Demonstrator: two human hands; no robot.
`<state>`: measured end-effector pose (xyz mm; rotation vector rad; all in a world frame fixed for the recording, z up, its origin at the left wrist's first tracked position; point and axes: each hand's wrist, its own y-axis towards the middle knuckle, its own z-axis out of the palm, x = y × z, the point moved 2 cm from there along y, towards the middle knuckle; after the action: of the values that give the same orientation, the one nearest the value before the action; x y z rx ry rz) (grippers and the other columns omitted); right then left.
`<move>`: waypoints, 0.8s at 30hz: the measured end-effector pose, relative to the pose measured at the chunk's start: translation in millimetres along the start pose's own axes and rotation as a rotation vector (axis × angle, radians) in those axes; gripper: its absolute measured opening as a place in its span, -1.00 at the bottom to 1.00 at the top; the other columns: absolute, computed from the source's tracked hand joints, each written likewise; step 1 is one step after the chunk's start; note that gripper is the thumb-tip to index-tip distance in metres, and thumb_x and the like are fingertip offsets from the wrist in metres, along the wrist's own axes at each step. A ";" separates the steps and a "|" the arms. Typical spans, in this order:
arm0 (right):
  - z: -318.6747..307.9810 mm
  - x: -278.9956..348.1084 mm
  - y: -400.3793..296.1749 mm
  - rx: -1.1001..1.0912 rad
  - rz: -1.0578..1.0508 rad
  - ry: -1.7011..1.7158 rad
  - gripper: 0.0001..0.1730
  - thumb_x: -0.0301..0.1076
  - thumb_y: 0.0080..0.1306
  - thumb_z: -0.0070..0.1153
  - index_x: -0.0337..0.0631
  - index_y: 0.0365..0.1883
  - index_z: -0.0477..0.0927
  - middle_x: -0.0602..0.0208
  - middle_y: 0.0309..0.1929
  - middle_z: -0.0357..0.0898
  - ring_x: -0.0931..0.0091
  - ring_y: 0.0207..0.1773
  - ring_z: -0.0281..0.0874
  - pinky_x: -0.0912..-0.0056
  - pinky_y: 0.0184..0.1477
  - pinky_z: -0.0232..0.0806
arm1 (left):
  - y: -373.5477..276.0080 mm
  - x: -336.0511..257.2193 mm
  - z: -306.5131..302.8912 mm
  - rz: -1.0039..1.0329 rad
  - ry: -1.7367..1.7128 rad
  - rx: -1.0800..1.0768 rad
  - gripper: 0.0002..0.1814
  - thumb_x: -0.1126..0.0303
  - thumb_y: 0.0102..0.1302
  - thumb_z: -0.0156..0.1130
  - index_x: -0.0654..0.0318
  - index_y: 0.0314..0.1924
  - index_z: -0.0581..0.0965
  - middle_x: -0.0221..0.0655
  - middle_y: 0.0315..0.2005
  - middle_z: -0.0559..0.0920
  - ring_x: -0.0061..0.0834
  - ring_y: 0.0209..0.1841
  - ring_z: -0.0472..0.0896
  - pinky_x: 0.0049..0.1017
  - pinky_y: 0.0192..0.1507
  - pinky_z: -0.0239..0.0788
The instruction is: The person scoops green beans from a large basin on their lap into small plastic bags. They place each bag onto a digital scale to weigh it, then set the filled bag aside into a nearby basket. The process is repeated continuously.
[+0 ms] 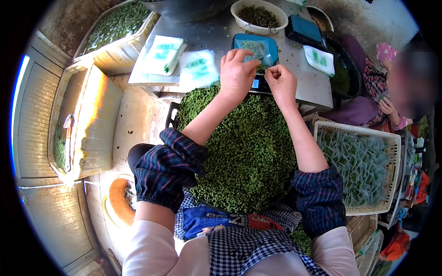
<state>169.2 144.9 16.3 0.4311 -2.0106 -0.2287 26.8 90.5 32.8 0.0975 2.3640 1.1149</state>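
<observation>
A clear plastic bag (253, 50) with small green berries inside lies on a blue-topped digital scale (272, 46) with a lit display. My left hand (238, 72) is over the bag's left side, thumb and forefinger apart; whether it grips the film is unclear. At the bag's near right corner, my right hand (281, 81) has thumb and forefinger pinched together. Anything between those fingertips is too small to make out. Below my forearms, a heap of green berries, like fresh green peppercorns (241, 148), fills a large dark container in front of me.
Printed plastic bags (162, 53) lie on the metal table (210, 34), near a white bowl (259, 15) and a second scale (305, 31). A crate (323, 125) of filled bags stands right, beside a seated person (376, 93). Large tubs (93, 127) stand left.
</observation>
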 end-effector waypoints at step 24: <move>7.2 24.6 20.0 -0.057 -0.480 -0.538 -0.94 -0.39 0.14 0.19 -0.16 -0.45 0.58 0.31 -0.43 0.48 0.27 -0.42 0.51 0.25 -0.42 0.34 | 2.9 11.0 -38.5 -0.470 -0.264 0.123 -0.87 0.42 0.21 0.23 0.28 -0.26 0.62 -0.28 -0.43 0.68 -0.42 -0.36 0.64 -0.47 -0.26 0.44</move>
<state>148.6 153.3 40.0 0.8868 -2.3827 -0.7639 -1.8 68.6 50.5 -0.2429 2.0684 0.6849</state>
